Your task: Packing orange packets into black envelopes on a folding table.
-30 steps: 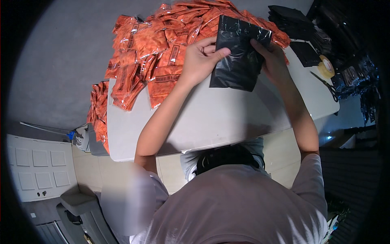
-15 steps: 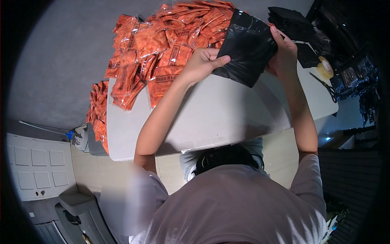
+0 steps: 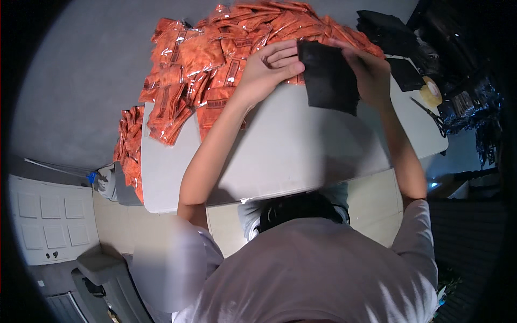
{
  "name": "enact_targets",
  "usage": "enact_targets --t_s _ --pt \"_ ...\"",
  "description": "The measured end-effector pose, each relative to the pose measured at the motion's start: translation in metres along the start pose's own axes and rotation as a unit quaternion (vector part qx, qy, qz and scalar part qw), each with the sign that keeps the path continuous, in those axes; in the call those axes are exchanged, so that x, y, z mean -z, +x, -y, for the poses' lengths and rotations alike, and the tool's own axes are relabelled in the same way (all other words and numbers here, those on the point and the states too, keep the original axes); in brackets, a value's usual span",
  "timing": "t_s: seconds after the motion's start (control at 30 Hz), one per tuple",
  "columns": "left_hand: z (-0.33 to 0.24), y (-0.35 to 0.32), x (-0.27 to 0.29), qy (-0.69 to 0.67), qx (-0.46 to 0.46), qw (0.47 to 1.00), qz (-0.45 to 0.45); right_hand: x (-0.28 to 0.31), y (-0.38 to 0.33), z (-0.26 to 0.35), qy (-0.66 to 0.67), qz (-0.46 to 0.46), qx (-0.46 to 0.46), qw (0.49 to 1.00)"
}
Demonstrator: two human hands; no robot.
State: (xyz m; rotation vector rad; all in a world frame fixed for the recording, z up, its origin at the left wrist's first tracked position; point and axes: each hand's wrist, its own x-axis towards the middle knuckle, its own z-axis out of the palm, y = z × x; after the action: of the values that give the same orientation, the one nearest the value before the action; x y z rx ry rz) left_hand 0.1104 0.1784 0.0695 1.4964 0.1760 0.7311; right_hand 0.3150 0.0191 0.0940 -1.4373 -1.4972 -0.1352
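Note:
A flat black plastic pouch (image 3: 329, 78) is held up over the white table between my two hands. My left hand (image 3: 269, 70) pinches its upper left edge, thumb in front and fingers behind. My right hand (image 3: 370, 72) grips the upper right edge, its fingertips partly out of sight behind the pouch. Just beyond and to the left lies a large heap of orange packets (image 3: 237, 46) in clear plastic, with dark print on some. The pouch covers part of that heap.
The white table (image 3: 269, 156) extends below my hands. At its right side are a roll of yellowish tape (image 3: 431, 91), black scissors (image 3: 429, 114) and stacked black pouches (image 3: 385, 29). More orange packets (image 3: 129, 148) hang at the left edge. A grey sofa (image 3: 110, 274) stands lower left.
The black pouch has come down slightly and turned more upright, looking narrower. My left hand has shifted to its upper left edge, and my right hand has lowered along its right side.

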Motion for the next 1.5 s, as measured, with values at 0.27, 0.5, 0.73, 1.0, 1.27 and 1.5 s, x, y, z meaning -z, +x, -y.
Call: enact_targets --t_s 0.27,0.5,0.73,1.0,1.27,1.5 --pt "0.004 -0.002 0.000 0.011 -0.036 0.999 0.005 -0.013 -0.006 0.004 0.261 -0.108 -0.029 0.959" --pt "0.002 -0.006 -0.005 0.061 -0.007 0.997 -0.040 -0.020 -0.008 -0.014 0.319 -0.056 -0.170 0.931" --pt "0.007 -0.001 0.006 0.038 0.006 0.997 -0.065 -0.022 -0.012 -0.023 0.161 0.090 -0.231 0.955" --pt "-0.011 -0.016 -0.006 0.317 0.072 0.943 -0.071 -0.017 -0.011 -0.009 0.040 0.062 -0.121 0.990" --pt "0.022 -0.124 0.043 0.477 -0.036 0.839 0.259 -0.011 -0.079 -0.011 -0.107 0.416 0.137 0.893" --pt "0.068 -0.081 0.028 0.533 -0.087 0.839 0.064 -0.122 -0.073 -0.034 0.004 0.176 -0.025 0.984"
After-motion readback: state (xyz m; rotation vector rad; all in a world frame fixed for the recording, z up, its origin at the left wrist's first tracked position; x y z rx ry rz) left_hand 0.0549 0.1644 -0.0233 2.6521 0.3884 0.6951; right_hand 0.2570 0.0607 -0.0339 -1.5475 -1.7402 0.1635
